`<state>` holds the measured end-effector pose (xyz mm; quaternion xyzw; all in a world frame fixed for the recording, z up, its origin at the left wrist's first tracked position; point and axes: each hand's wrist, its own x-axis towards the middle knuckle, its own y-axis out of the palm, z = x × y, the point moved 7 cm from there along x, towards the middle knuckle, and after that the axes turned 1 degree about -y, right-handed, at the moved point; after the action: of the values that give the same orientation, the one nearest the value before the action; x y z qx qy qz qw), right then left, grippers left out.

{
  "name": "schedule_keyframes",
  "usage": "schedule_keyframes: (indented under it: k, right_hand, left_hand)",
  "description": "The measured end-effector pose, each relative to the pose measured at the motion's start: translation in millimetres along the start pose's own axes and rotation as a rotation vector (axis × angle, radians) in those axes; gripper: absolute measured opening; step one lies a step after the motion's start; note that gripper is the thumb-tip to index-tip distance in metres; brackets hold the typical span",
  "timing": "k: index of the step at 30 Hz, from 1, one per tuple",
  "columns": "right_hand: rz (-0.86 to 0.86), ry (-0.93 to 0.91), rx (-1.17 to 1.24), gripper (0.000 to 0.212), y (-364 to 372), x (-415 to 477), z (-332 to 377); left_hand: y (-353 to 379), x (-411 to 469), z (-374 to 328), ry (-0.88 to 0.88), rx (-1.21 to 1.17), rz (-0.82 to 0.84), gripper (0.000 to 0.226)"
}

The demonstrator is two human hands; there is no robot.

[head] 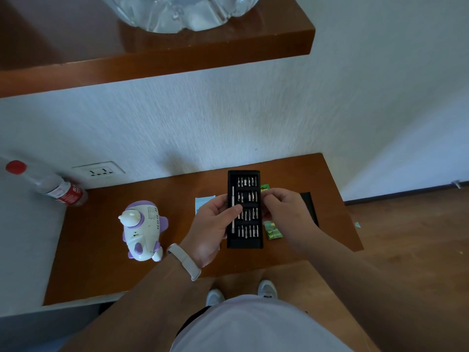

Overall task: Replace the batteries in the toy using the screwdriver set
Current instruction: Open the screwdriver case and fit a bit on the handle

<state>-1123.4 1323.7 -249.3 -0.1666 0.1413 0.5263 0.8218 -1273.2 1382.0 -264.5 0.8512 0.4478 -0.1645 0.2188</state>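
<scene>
A: Looking for the toy (pixel 143 231). Where?

B: Lying on the tabletop (pixel 114 275), toward the left edge, well apart from both hands. White and purple, round and smooth.

A: Hard to hold?

B: Probably light. Hard plastic, maybe a bit slippery. Best held round the fat middle, not by the small purple bits. Might crack if dropped.

A: And the screwdriver set (pixel 245 243)?

B: Near the middle of the tabletop, toward the back edge. Black tray, stiff, full of tiny metal bits in rows, with a thin silver driver (pixel 233 217) down the left side. Best kept flat, to stop bits from falling out.

A: Left hand (pixel 210 224)?

B: Curled round the left side of the tray, thumb across the top, right next to the driver. Holding on.

A: Right hand (pixel 284 207)?

B: Fingers bent at the right side of the tray, holding that edge. Maybe pinching a bit too; too small to tell.

A: New batteries (pixel 273 231)?

B: Green pack, flat on the tabletop, just beside the tray's right side, partly under the right hand.

A: Anything else?

B: Black sleeve (pixel 311 209) near the right edge. Blue card (pixel 204 202) peeking out behind the left hand. Bottle (pixel 61 190) with a red cap at the back left corner.
</scene>
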Motion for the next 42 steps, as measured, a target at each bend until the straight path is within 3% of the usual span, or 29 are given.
schedule_keyframes:
  k: [6,12,15,22,28,35,42]
  right_hand:
    - [0.105,0.013,0.122,0.023,11,-6,-1]
    - [0.054,0.01,0.22,0.015,17,-13,5]
    - [0.049,0.017,0.246,0.015,18,-13,6]
    - [0.033,0.029,0.236,0.017,13,-13,11]
    - [0.033,0.012,0.191,0.019,6,-14,14]
    - [-0.027,-0.025,0.101,0.021,-5,-10,14]
    - [-0.066,-0.027,0.09,0.02,-7,-11,12]
  left_hand:
    - [5,-2,-6,0.035,-0.038,0.019,0.028]
    - [9,-1,-9,0.125,0.03,0.007,0.041]
    - [4,-1,-18,0.209,0.174,-0.057,0.063]
    - [-5,-1,-54,0.496,0.725,-0.138,0.036]
    - [1,-1,-68,0.647,1.08,-0.106,0.037]
    - [15,3,-75,0.559,1.513,-0.003,0.067]
    - [23,9,-65,0.377,1.424,0.144,0.083]
